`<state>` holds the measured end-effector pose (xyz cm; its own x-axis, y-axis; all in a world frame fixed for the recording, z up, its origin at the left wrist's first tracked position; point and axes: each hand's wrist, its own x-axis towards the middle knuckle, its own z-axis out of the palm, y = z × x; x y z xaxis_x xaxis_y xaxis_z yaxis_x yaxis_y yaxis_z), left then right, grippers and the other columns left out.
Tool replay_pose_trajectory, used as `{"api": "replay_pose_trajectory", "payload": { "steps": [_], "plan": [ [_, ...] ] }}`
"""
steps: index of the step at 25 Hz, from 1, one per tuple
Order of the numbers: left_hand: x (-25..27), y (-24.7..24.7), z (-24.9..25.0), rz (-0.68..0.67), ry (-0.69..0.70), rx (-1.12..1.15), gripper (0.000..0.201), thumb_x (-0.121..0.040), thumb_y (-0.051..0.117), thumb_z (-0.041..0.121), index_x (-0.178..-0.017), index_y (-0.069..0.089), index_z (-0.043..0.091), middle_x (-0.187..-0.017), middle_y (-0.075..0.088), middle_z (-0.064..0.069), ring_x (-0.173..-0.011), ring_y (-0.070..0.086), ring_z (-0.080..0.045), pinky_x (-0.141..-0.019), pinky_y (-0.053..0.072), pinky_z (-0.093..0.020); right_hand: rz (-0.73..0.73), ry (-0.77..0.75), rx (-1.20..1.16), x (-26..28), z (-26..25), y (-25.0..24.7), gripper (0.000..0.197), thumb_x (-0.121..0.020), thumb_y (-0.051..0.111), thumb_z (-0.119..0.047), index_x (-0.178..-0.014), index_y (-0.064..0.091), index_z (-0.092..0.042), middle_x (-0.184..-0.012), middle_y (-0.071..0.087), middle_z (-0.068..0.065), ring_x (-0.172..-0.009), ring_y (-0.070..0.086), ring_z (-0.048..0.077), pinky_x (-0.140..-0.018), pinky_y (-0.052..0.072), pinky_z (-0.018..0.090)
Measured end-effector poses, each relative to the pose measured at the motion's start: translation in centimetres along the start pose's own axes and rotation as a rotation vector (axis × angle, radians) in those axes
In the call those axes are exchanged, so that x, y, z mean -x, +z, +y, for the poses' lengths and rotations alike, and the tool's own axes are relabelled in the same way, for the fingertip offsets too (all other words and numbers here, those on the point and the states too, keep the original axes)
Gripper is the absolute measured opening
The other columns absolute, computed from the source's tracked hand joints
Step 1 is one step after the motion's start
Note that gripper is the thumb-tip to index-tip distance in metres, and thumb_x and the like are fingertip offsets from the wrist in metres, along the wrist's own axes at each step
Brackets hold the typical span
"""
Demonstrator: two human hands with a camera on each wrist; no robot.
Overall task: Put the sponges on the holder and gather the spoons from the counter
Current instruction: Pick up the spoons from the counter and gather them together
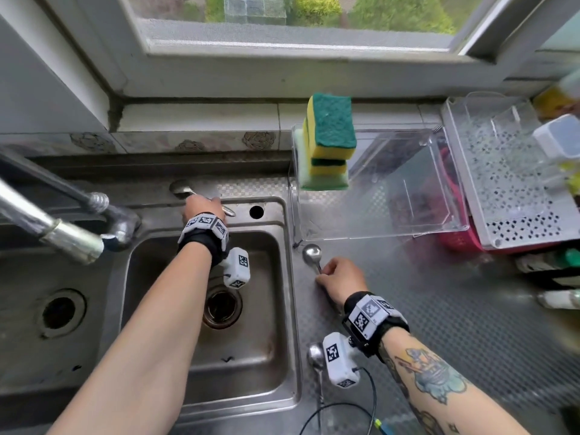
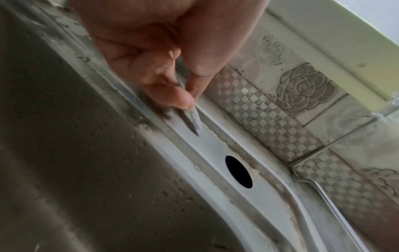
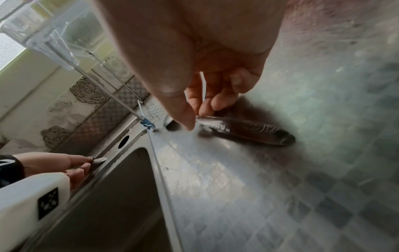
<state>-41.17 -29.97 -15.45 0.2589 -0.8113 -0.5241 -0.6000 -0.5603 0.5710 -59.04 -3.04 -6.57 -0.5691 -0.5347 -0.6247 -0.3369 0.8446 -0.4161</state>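
Several yellow-green sponges (image 1: 329, 142) are stacked on the left corner of the clear plastic holder (image 1: 408, 183). On the sink's back rim, my left hand (image 1: 202, 204) pinches the handle of a steel spoon (image 1: 180, 188). The left wrist view shows the left hand (image 2: 191, 98) with thumb and finger closed on the spoon's handle (image 2: 194, 119). On the counter right of the basin, my right hand (image 1: 332, 273) pinches a second spoon (image 1: 312, 254). In the right wrist view the right hand (image 3: 197, 119) holds that spoon (image 3: 248, 131), which lies flat. A third spoon (image 1: 315, 359) lies nearer me, partly hidden.
The sink basin (image 1: 251, 309) lies between my arms, with a faucet (image 1: 62, 227) at the left. A white perforated tray (image 1: 508, 189) over a pink basket and several bottles (image 1: 558, 299) crowd the right edge. A cable (image 1: 345, 409) trails near the third spoon.
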Motion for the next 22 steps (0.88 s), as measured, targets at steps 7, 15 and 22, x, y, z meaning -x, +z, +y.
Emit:
{"api": "replay_pose_trajectory", "payload": {
  "steps": [7,15,22],
  "plan": [
    [11.0,-4.3,3.5,-0.032,0.035,0.138,0.031,-0.082,0.060,0.032,-0.077,0.068,0.003,-0.073,0.072,-0.012,-0.054,0.067,-0.031,-0.054,0.054,-0.030,-0.008,-0.020,-0.051,0.8,-0.2,-0.7,0.017,-0.072,0.068,-0.021,-0.063,0.054,-0.021,-0.073,0.064,0.000,-0.081,0.065,0.026,-0.072,0.047,0.028],
    [21.1,-5.5,-2.4,-0.282,0.265,-0.068,0.024,-0.081,0.063,0.038,-0.071,0.060,0.016,-0.072,0.072,-0.008,-0.070,0.070,-0.032,-0.066,0.053,-0.029,-0.022,-0.037,-0.146,5.1,0.9,-2.3,0.018,-0.077,0.072,-0.014,-0.066,0.059,-0.019,-0.067,0.062,0.001,-0.062,0.056,0.015,-0.056,0.040,0.021],
    [27.2,-5.1,-9.2,-0.530,0.378,-0.139,0.028,-0.080,0.067,0.035,-0.062,0.052,0.020,-0.067,0.063,-0.002,-0.070,0.063,-0.029,-0.073,0.057,-0.037,-0.029,-0.004,-0.195,10.2,3.8,-0.1,0.027,-0.077,0.073,-0.009,-0.060,0.054,-0.018,-0.057,0.055,-0.001,-0.055,0.051,0.015,-0.059,0.042,0.024]
  ]
}}
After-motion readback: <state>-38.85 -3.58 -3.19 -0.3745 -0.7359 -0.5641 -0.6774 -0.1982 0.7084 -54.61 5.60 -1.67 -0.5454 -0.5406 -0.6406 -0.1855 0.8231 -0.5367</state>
